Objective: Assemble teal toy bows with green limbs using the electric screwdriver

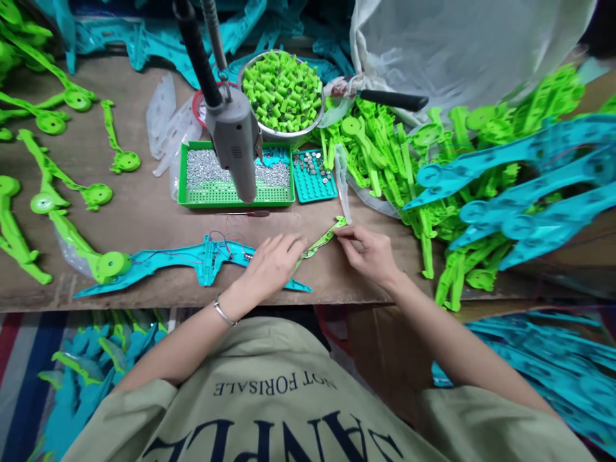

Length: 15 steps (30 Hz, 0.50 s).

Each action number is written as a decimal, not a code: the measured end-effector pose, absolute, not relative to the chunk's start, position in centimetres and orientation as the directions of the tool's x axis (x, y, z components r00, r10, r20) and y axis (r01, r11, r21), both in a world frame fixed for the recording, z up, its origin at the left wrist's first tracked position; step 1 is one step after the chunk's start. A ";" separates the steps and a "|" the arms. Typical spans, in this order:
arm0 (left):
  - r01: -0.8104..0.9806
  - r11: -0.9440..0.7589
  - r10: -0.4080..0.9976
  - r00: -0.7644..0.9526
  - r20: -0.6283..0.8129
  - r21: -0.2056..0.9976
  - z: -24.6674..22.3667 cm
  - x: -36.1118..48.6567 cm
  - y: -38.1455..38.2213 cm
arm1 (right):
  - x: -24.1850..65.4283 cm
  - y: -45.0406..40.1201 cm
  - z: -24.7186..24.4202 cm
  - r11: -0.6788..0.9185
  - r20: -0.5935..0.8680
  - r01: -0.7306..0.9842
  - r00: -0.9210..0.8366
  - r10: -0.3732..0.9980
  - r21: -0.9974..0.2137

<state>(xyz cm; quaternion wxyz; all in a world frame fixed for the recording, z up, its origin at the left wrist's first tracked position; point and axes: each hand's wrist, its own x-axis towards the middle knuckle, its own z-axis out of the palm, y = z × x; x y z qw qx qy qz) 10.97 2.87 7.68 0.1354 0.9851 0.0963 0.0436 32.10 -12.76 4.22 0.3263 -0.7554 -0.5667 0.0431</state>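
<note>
A thin green strip [320, 242] is held low over the table [144, 218], just in front of the person, slanting up to the right. Its upper end is pinched between the fingers of the right hand [368, 255]; its lower end is covered by the left hand [269, 264], whose fingers are curled over it, though whether they actually grip it cannot be told. Under the left hand a long teal shell [192, 256] is laid flat, with thin red wires [221, 239] looped on it. Just behind, a small screwdriver [245, 213] is seen lying before a green tray [192, 192] of screws, and a hanging grey driver [235, 144] is suspended over that tray. Beside it a teal tray [315, 186] of button cells is set, and behind, a metal bowl [283, 131] filled with green tubes. Green parts [385, 154] and teal shells [529, 186] are piled at the right.
</note>
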 end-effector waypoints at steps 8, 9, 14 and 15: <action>0.306 -0.931 0.311 0.950 -0.005 0.197 8.6 10.1 1.3 | 29.6 -10.6 6.3 0.086 0.258 0.761 0.109 0.960 -0.643; 0.326 -0.927 0.330 0.944 -0.011 0.185 8.5 10.2 1.0 | 29.2 -10.3 6.2 0.104 0.247 0.754 0.080 0.966 -0.649; 0.400 -0.895 0.397 0.916 -0.057 0.199 8.2 10.9 0.3 | 28.8 -9.6 5.1 0.109 0.208 0.710 0.054 0.977 -0.695; 0.414 -0.886 0.408 0.910 -0.072 0.208 8.2 10.9 0.3 | 28.9 -9.6 4.9 0.098 0.196 0.701 0.060 0.979 -0.706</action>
